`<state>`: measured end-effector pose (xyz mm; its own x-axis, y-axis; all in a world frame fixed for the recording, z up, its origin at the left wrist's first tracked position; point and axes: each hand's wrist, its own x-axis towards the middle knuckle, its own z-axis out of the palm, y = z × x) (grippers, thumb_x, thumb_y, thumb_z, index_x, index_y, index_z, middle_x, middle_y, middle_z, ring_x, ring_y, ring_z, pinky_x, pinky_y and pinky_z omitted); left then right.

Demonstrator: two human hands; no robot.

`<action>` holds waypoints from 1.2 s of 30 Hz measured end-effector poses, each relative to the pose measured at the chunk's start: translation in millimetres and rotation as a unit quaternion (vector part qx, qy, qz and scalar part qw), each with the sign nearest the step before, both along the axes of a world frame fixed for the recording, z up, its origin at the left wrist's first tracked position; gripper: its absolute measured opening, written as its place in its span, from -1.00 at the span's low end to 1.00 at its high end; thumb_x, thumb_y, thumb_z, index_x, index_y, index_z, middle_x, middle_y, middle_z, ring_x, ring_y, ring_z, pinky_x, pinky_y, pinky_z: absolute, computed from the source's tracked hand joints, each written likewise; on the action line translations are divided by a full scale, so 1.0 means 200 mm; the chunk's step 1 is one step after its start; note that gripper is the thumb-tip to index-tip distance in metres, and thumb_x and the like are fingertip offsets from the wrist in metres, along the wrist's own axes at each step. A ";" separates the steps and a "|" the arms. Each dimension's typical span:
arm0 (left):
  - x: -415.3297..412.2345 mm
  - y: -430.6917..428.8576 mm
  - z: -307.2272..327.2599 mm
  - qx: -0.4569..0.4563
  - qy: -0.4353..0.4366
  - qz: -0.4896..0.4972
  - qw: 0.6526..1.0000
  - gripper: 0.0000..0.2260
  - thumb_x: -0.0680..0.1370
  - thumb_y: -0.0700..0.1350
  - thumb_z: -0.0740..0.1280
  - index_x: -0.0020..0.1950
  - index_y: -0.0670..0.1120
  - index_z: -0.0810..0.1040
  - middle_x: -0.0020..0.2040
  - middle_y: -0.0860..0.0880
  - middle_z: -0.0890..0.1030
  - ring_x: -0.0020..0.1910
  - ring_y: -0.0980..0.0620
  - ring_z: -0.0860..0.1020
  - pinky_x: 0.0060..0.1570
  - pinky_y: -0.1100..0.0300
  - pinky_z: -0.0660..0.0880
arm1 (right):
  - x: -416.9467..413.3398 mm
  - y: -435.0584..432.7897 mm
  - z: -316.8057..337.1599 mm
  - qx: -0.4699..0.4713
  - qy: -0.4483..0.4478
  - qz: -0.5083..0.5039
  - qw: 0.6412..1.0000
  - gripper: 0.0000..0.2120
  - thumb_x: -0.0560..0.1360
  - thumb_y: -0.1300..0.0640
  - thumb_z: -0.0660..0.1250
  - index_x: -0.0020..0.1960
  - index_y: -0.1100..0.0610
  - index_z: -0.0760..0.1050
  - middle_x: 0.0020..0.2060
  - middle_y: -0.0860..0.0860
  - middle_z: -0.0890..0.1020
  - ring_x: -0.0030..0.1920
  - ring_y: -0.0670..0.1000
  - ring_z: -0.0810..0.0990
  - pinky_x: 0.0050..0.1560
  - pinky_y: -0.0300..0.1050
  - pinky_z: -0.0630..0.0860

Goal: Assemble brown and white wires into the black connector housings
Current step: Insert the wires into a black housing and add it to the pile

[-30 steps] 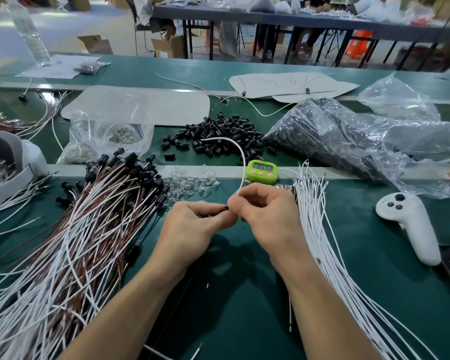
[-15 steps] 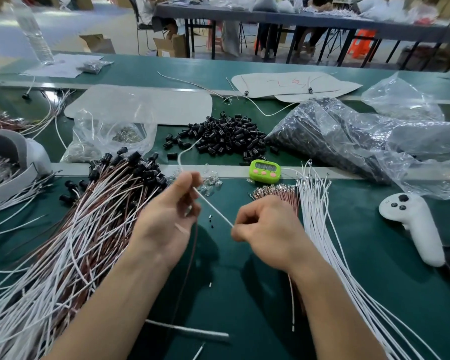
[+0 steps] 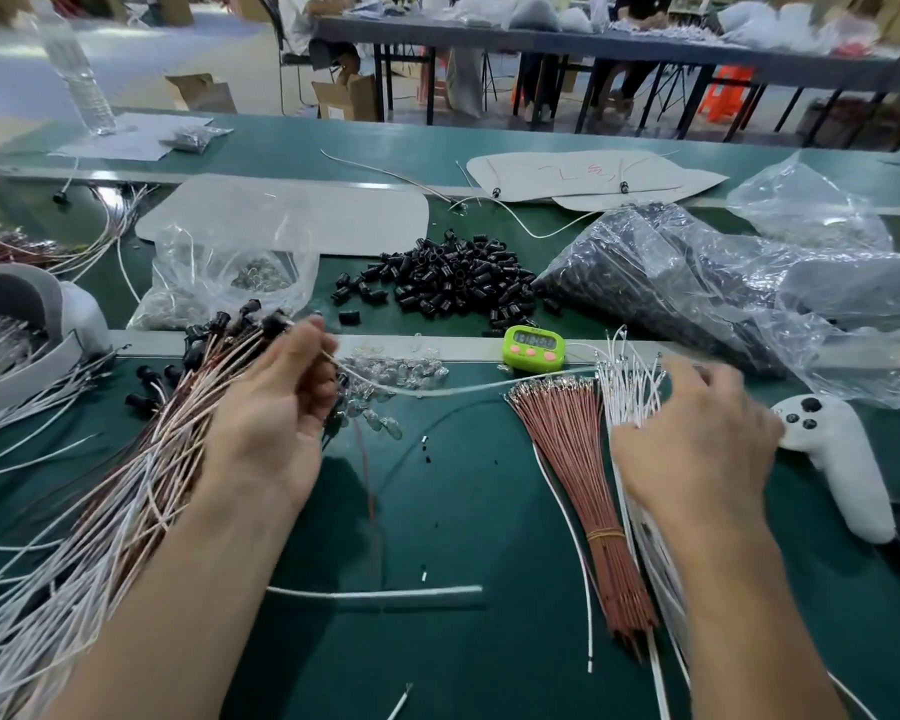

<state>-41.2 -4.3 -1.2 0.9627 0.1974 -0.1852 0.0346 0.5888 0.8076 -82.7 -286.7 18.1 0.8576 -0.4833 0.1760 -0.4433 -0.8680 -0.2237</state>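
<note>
Holds one white wire [image 3: 437,391] pinched in the curled left hand [image 3: 276,423], over the finished leads [image 3: 126,485]; trails it right toward the brown wire bundle [image 3: 578,475]. Rests the right hand [image 3: 697,449], fingers stretched and blurred, on the white wire bundle [image 3: 627,387], gripping nothing. Beyond, black housings [image 3: 453,278] and green timer [image 3: 533,347].

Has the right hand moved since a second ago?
Yes. The right hand went right, from just below the timer to the white wires beside the controller.

Glossy black plastic housings [image 3: 455,275]; crinkly clear plastic bag [image 3: 723,283]; matt green table [image 3: 463,511].
</note>
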 end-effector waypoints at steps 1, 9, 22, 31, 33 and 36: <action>-0.02 -0.04 -0.01 0.036 -0.003 -0.016 0.999 -0.83 0.32 0.03 0.55 -0.15 -0.01 0.78 -0.19 0.02 0.71 -0.29 0.17 0.55 -0.24 0.33 0.51 | 0.00 0.07 0.00 0.009 -0.047 0.036 0.998 -0.29 0.42 0.12 0.46 0.54 0.00 0.34 0.47 0.15 0.42 0.46 0.16 0.38 0.50 0.11 0.20; -0.16 -0.33 -0.05 0.180 -0.096 -0.116 0.972 -0.82 0.45 -0.40 0.47 -0.04 -0.18 0.77 -0.07 -0.17 0.75 -0.09 0.01 0.68 0.01 0.17 0.63 | -0.07 0.48 -0.08 0.215 -0.155 0.365 0.893 -0.20 0.42 0.35 0.43 0.58 -0.06 0.31 0.56 -0.08 0.33 0.56 -0.19 0.19 0.59 -0.18 0.14; -0.19 -0.35 -0.02 0.206 -0.174 -0.085 0.959 -0.80 0.26 -0.22 0.57 -0.14 -0.10 0.77 -0.20 -0.11 0.74 -0.19 0.02 0.68 -0.11 0.22 0.61 | -0.02 0.35 -0.13 0.423 -0.201 0.304 0.830 0.03 0.43 0.33 0.58 0.56 -0.40 0.13 -0.02 -0.24 0.70 -0.18 -0.15 0.74 -0.15 -0.38 0.60; -0.20 -0.33 -0.03 0.272 -0.218 -0.067 0.935 -0.76 0.28 -0.17 0.60 -0.08 0.03 0.77 -0.15 -0.02 0.76 -0.14 0.04 0.70 -0.05 0.23 0.60 | 0.00 0.35 -0.17 0.401 -0.155 0.334 0.839 -0.91 0.46 0.16 0.57 -0.12 -0.01 0.74 -0.29 -0.15 0.73 -0.24 -0.13 0.70 -0.15 -0.04 0.65; -0.20 -0.33 -0.03 0.276 -0.235 -0.072 0.929 -0.76 0.30 -0.17 0.62 -0.07 0.03 0.77 -0.14 -0.02 0.76 -0.13 0.04 0.69 -0.05 0.24 0.59 | 0.00 0.35 -0.17 0.424 -0.150 0.324 0.832 -0.79 0.45 0.18 0.60 -0.26 -0.08 0.70 -0.34 -0.15 0.71 -0.29 -0.19 0.66 -0.19 -0.10 0.64; -0.21 -0.34 -0.03 0.270 -0.251 -0.076 0.927 -0.75 0.31 -0.24 0.60 -0.07 0.00 0.77 -0.13 -0.04 0.76 -0.11 0.02 0.70 -0.05 0.22 0.60 | 0.01 0.34 -0.17 0.466 -0.143 0.318 0.813 -0.81 0.46 0.23 0.58 -0.26 0.00 0.70 -0.32 -0.05 0.73 -0.26 -0.06 0.69 -0.15 0.09 0.67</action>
<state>-82.4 -71.3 -7.9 0.9252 -0.0141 0.3792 -0.3753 0.1135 0.9199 -81.1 -217.9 -16.6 0.9747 0.0042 0.2234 0.2146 -0.2960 -0.9308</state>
